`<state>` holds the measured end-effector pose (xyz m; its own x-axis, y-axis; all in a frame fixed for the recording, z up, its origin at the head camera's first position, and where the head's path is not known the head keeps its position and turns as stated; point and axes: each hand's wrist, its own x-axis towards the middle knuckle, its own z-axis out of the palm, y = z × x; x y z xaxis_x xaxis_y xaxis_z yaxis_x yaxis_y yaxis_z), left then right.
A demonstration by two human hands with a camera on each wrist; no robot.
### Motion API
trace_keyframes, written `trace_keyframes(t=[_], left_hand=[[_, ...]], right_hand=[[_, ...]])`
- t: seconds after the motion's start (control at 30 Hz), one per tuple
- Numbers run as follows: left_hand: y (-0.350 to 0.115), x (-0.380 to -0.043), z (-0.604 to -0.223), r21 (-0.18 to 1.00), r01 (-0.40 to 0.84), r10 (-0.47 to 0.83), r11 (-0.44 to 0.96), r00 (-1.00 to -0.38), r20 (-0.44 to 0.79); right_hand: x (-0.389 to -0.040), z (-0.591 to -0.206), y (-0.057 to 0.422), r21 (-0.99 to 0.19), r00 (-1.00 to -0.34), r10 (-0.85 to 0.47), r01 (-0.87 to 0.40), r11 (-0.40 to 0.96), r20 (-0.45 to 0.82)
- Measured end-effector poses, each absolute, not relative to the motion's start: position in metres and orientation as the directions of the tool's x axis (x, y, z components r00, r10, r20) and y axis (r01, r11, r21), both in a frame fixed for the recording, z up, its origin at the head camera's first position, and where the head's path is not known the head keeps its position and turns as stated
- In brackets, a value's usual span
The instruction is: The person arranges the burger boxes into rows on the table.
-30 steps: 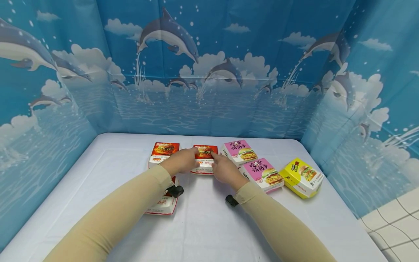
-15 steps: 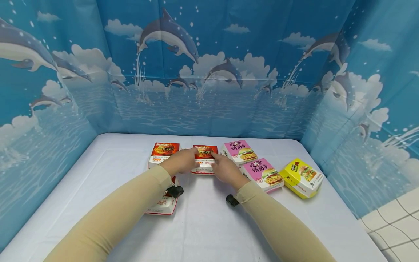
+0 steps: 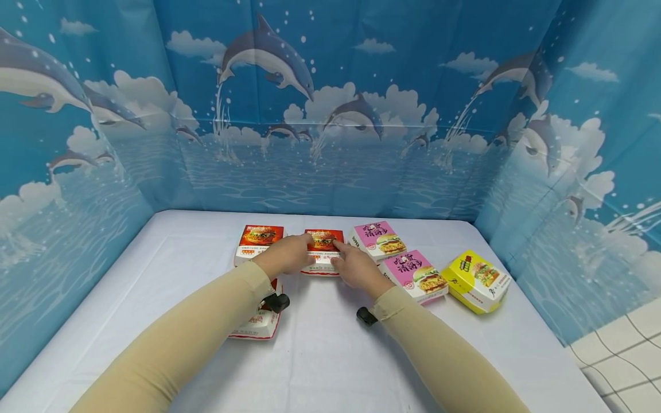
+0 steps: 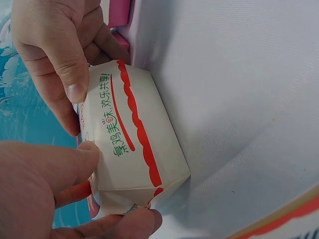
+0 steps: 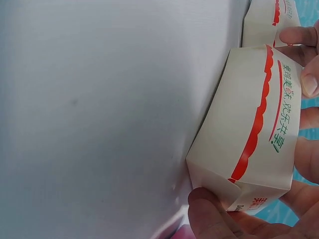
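Observation:
A red-and-white burger box [image 3: 324, 256] stands on the white tabletop between the two hands, its burger picture facing up. My left hand [image 3: 287, 254] holds its left end, and my right hand [image 3: 356, 268] its right end. Close up in the left wrist view, the left thumb and fingers [image 4: 75, 164] bend around one corner of the box [image 4: 124, 134]. From the right wrist, right fingers [image 5: 212, 211] show curled at a lower corner of the box [image 5: 249, 119]. Part of its top is hidden by the hands.
Another red-and-white box [image 3: 258, 236] stands to the left, and one more [image 3: 258, 326] lies partly under the left forearm. Two pink burger boxes [image 3: 378, 238] sit close on the right, with a yellow box [image 3: 477, 280] beyond them. A dolphin-print curtain [image 3: 330, 166] borders the table [image 3: 330, 355].

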<state>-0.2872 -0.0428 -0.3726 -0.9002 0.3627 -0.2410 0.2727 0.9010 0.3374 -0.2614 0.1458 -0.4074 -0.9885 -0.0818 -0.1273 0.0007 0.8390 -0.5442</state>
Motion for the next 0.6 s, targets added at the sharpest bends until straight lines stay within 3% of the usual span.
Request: trace_keyframes(t=[0.6], left_hand=[[-0.0428,-0.2879,-0.3748,0.351,0.262,0.353,0.899,-0.908,-0.227]], right_hand=[[-0.2625,-0.4077,0.1450,-0.535,-0.988,-0.075,0.009,0.845,-0.137]])
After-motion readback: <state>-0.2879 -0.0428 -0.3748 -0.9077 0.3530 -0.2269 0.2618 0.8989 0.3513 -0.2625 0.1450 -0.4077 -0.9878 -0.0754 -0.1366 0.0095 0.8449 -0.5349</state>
